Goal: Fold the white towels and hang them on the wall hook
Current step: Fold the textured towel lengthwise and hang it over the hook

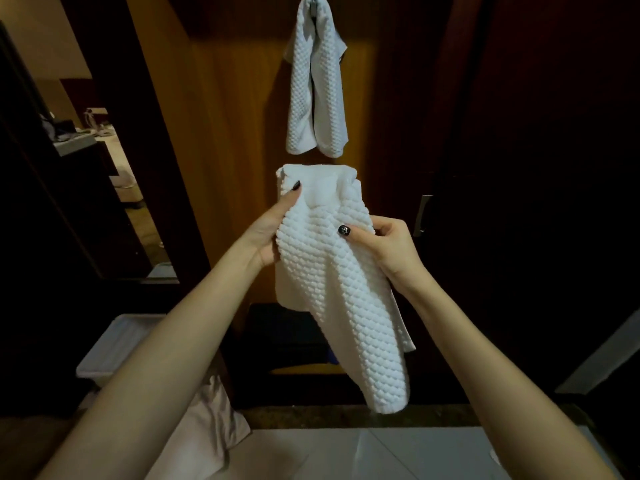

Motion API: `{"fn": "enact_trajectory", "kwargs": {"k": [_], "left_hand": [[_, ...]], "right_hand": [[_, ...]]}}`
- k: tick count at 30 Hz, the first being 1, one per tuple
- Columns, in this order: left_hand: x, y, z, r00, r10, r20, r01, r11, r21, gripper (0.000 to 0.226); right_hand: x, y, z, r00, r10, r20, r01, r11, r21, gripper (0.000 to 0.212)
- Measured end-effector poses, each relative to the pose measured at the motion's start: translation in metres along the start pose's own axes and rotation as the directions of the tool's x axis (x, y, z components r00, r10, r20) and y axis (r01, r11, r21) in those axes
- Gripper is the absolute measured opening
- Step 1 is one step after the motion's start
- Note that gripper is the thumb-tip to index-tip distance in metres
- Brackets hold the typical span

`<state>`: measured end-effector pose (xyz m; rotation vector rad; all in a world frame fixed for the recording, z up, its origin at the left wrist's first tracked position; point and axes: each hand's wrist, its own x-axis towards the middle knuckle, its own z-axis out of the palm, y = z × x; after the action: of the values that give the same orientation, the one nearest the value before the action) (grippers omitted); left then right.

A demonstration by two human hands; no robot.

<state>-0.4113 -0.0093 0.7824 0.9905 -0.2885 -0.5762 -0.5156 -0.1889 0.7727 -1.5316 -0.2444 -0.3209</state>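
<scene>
Two white towels show in the head view. The hanging towel [317,91] is draped over the wall hook [313,6] near the top edge of the wooden panel [235,133], its two halves falling side by side. The hook is mostly buried in cloth and sits close to the picture's upper edge.

The held towel [336,278] is in the air just below it, folded lengthwise, with its lower end drooping. The left hand [273,230] grips its upper left side, thumb on the front and the other fingers hidden behind the cloth. The right hand [384,247] pinches the right edge, thumb pressed on the front and fingers curled behind.

Right of the panel all is dark, and only a metal door handle [423,213] shows. I cannot make out the dim shape behind the towel's lower part. A pale bin [114,348] sits lower left, partly covered by the left forearm.
</scene>
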Motion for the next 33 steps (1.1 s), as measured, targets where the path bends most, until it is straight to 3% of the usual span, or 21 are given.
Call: {"fn": "enact_trajectory", "kwargs": {"k": [6, 11, 14, 20, 24, 30, 33], "left_hand": [[0.007, -0.007, 0.003, 0.980, 0.120, -0.156, -0.143, 0.979, -0.144, 0.020], [0.008, -0.004, 0.004, 0.989, 0.100, -0.113, -0.118, 0.979, -0.167, 0.029], [0.010, -0.004, 0.008, 0.982, 0.088, -0.166, -0.122, 0.971, -0.207, 0.027], [0.014, 0.025, 0.021, 0.961, 0.188, -0.205, -0.220, 0.965, -0.145, 0.019], [0.015, 0.043, 0.025, 0.944, 0.273, -0.186, -0.295, 0.950, -0.103, 0.039], [0.013, 0.060, 0.029, 0.914, 0.324, -0.243, -0.357, 0.928, -0.106, 0.020], [0.010, 0.066, 0.025, 0.904, 0.335, -0.267, -0.378, 0.917, -0.130, 0.022]], "right_hand": [[-0.006, -0.002, -0.006, 0.991, 0.132, -0.003, -0.132, 0.991, -0.035, 0.036], [-0.013, -0.012, -0.022, 0.987, 0.157, 0.035, -0.156, 0.987, -0.029, 0.023], [-0.013, -0.019, -0.033, 0.980, 0.200, 0.019, -0.196, 0.975, -0.107, 0.025], [-0.030, -0.007, -0.057, 0.917, 0.361, 0.169, -0.323, 0.922, -0.215, 0.024], [-0.043, -0.002, -0.055, 0.921, 0.345, 0.180, -0.320, 0.935, -0.151, 0.023], [-0.056, 0.004, -0.045, 0.899, 0.367, 0.241, -0.326, 0.926, -0.193, 0.029], [-0.057, 0.000, -0.047, 0.946, 0.305, 0.107, -0.287, 0.945, -0.159, 0.032]]}}
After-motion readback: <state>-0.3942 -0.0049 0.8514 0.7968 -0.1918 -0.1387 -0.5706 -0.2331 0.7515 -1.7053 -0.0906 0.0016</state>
